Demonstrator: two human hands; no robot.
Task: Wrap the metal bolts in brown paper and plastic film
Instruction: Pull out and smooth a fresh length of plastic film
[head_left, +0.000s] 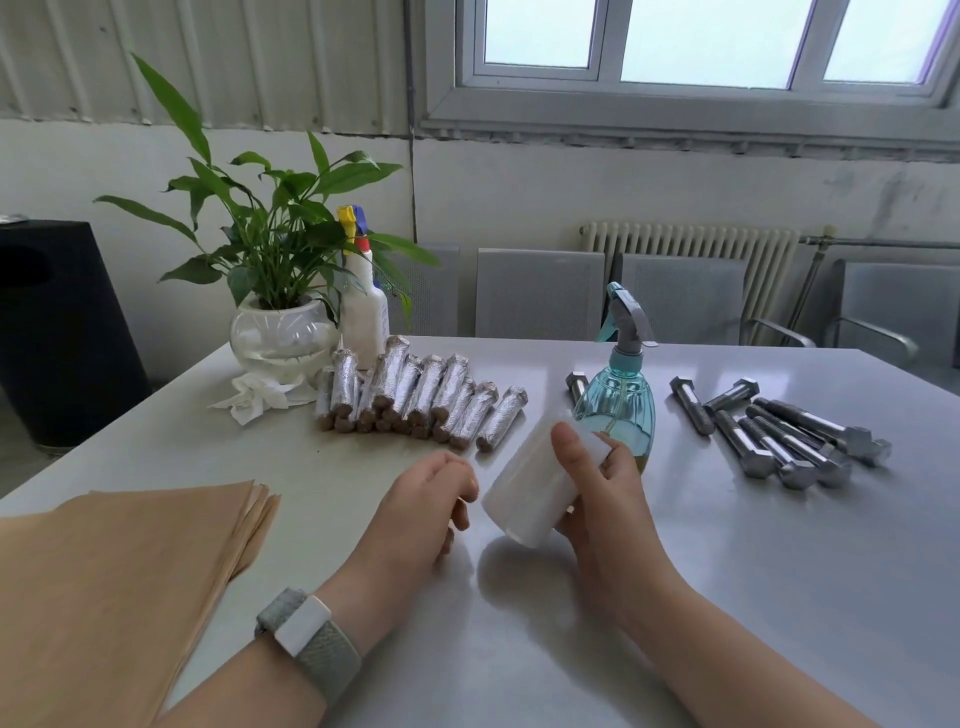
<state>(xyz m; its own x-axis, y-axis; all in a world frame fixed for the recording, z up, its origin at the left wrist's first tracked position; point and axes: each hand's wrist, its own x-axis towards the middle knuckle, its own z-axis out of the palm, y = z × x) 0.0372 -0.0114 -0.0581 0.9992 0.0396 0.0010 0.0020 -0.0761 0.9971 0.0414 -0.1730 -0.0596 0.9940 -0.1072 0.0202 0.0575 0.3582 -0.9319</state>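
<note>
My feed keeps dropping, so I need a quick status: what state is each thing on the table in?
Right hand: grips the film roll, tilted above the table.
Left hand: loosely curled, holds nothing.
Wrapped bolts: wrapped, piled.
Bare bolts: unwrapped, lying loose.
Brown paper: stacked flat.
Blue spray bottle: upright.

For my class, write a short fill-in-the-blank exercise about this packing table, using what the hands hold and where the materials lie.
1. The right hand holds a white roll of plastic film in its ____.
2. The stack of brown paper sheets lies to the person's ____.
3. The bare grey metal bolts lie to the right of the blue ____ bottle.
4. The left hand holds ____.

Missing words: grip; left; spray; nothing
</note>
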